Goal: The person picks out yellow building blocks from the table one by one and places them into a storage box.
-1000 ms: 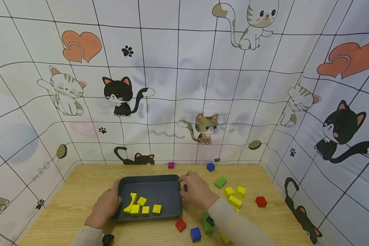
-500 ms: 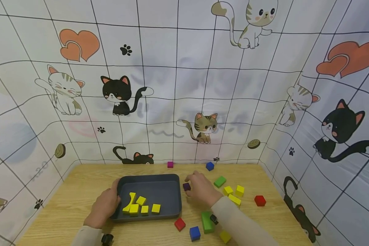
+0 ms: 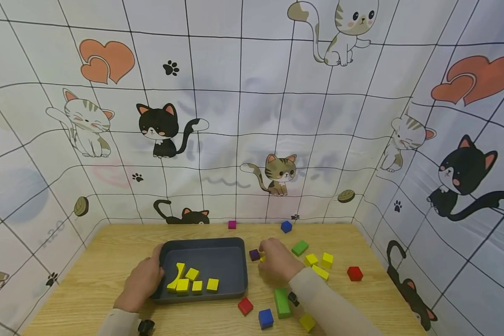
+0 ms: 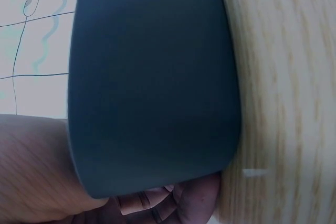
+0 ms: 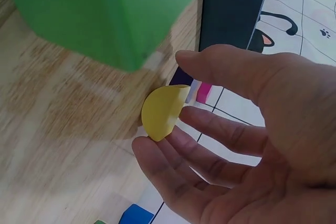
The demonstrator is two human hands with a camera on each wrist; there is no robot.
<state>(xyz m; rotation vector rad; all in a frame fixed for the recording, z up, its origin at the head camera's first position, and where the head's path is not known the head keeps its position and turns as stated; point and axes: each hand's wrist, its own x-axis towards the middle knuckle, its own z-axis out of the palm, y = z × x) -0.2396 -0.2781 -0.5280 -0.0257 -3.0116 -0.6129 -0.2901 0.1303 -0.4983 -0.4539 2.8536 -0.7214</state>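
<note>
My left hand (image 3: 143, 277) grips the left side of a dark grey tray (image 3: 227, 261); in the left wrist view some fingers (image 4: 199, 198) curl at its lower edge. Several yellow blocks (image 3: 182, 286) lie inside the tray, including a curved one (image 3: 177, 278). Right of the tray, my right hand (image 3: 279, 260) is lowered by a rounded yellow block (image 5: 165, 111), mostly covered in the head view. In the right wrist view its fingers reach the yellow block, while the thumb stands apart from it. A dark purple block (image 3: 254, 255) sits between this hand and the tray.
Around the right arm lie a green block (image 3: 283, 303), a blue cube (image 3: 266, 319), red blocks (image 3: 354, 273) and more yellow blocks (image 3: 327, 260). Another green block (image 3: 300, 248) lies farther back. Magenta (image 3: 232, 225) and blue (image 3: 286, 227) blocks sit near the table's back edge.
My right hand has moved from the tray's right edge to the right, leaving the dark purple block uncovered on the table. The left hand stays on the tray.
</note>
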